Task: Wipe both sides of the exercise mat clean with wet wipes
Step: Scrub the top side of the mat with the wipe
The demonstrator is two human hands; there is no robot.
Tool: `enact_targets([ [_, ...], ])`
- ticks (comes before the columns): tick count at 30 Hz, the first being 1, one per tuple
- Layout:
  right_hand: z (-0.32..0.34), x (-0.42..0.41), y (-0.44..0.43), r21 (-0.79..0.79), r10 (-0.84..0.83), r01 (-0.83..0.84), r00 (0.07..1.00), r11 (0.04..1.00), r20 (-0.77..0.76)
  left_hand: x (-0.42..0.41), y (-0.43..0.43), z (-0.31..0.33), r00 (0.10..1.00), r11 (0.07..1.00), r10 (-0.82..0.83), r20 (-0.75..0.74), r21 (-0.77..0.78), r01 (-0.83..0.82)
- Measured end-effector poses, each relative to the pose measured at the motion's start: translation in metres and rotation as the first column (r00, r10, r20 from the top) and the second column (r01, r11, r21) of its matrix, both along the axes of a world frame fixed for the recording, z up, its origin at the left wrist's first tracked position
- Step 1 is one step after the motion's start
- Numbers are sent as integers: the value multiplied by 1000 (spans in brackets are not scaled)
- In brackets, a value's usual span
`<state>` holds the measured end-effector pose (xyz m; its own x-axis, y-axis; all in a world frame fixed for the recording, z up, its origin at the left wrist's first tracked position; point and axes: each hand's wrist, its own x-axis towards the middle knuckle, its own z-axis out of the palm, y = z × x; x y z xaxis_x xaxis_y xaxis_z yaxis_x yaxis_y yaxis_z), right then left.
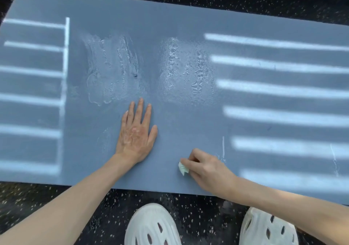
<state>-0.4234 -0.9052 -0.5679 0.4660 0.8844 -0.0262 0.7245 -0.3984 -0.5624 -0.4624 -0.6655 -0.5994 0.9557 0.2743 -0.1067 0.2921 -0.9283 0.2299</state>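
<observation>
Hands: left hand (136, 131) flat, fingers straight, pinning the exercise mat (188, 18) spread on the speckled floor (113, 207); right hand (205, 167) pinches a wadded wet wipe (182, 167); mat likely soft, floppy, wet-slick; lift by near edge to flip.

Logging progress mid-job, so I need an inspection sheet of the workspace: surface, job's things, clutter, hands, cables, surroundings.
Surface: grey-blue exercise mat lies flat on the floor; two wet patches streak its middle; light bands cross both ends.
Job's things: wet wipe, crumpled, on the mat close to its near edge.
Clutter: small dark speck on the mat in the left-side wet patch.
Hands: left hand flat on the mat, fingers straight; right hand pinches the wipe.
Cables: nothing seen.
Surroundings: dark speckled floor; two white shoes at the mat's near edge.
</observation>
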Motion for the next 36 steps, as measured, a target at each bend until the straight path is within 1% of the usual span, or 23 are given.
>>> enact_targets([
  [4, 7, -39, -24, -60, 211, -220, 969, 974, -126, -1, 1, 3, 1000, 1000, 2, 5, -16, -2],
  [5, 6, -33, -23, -58, 208, -216, 972, 975, -111, -1, 1, 3, 1000, 1000, 2, 8, -15, -2],
  [6, 4, -20, -19, -59, 157, -162, 985, 985, -75, -1, 1, 2, 1000, 1000, 1, 10, -15, -1],
  [8, -1, 5, -12, -2, -6, 6, 1000, 1000, 9, -1, 1, 2, 1000, 1000, -2, 9, -20, 3],
  [9, -2, 8, -12, 14, -45, 45, 999, 999, 21, -2, 0, 1, 1000, 1000, -2, 8, -20, 2],
  [10, -1, 2, -15, 13, -33, 33, 999, 999, 14, -2, 0, 2, 1000, 1000, -2, 9, -18, 2],
  [13, 5, -34, -29, -27, 183, -186, 979, 982, -87, -2, 0, 4, 1000, 1000, -2, 3, -24, 2],
  [14, 7, -33, -30, -30, 220, -224, 970, 974, -101, -2, 0, 4, 1000, 1000, -1, 3, -24, 2],
  [15, 6, -22, -26, -31, 202, -205, 976, 978, -78, -2, 0, 4, 1000, 1000, -2, 5, -21, 2],
  [18, -3, 24, -5, 34, -61, 59, 997, 998, 41, 0, 0, 3, 1000, 1000, -1, 2, -23, 1],
  [19, -3, 27, -2, 48, -109, 107, 993, 993, 44, 0, 0, 4, 1000, 1000, -1, -2, -27, 1],
  [20, -3, 21, -2, 43, -91, 89, 995, 995, 37, 0, 0, 5, 1000, 1000, -3, -3, -29, 2],
  [23, 6, -8, -10, -21, 171, -171, 985, 985, -37, 2, 3, 9, 1000, 1000, -10, -3, -28, 10],
  [24, 8, 0, -9, -15, 192, -192, 981, 981, -30, 4, 4, 10, 1000, 999, -5, 0, -33, 5],
  [25, 6, 17, -2, -6, 144, -143, 990, 990, 6, 6, 5, 11, 1000, 999, 2, 10, -39, -2],
  [26, 3, 40, 8, 16, 39, -40, 998, 999, 43, 10, 7, 12, 1000, 999, 6, 23, -46, -5],
  [28, 0, 78, 27, 80, -194, 186, 974, 979, 113, 19, 9, 13, 999, 998, 2, 45, -56, 0],
  [29, -1, 79, 30, 76, -221, 213, 969, 974, 110, 25, 10, 14, 999, 998, -4, 52, -59, 7],
  [30, -2, 71, 30, 63, -176, 170, 979, 983, 101, 32, 11, 15, 998, 998, -12, 57, -62, 16],
  [33, 7, 46, 19, -2, 129, -129, 992, 992, 13, 58, 15, 15, 997, 997, -40, 65, -71, 44],
  [34, 7, 59, 20, 0, 143, -143, 989, 990, 39, 68, 16, 15, 996, 996, -50, 75, -65, 55],
  [35, 3, 82, 26, 2, 61, -61, 994, 998, 88, 77, 17, 14, 994, 996, -65, 84, -58, 70],
  [36, 1, 106, 34, 50, -97, 90, 983, 995, 157, 87, 19, 13, 992, 995, -82, 93, -51, 87],
])
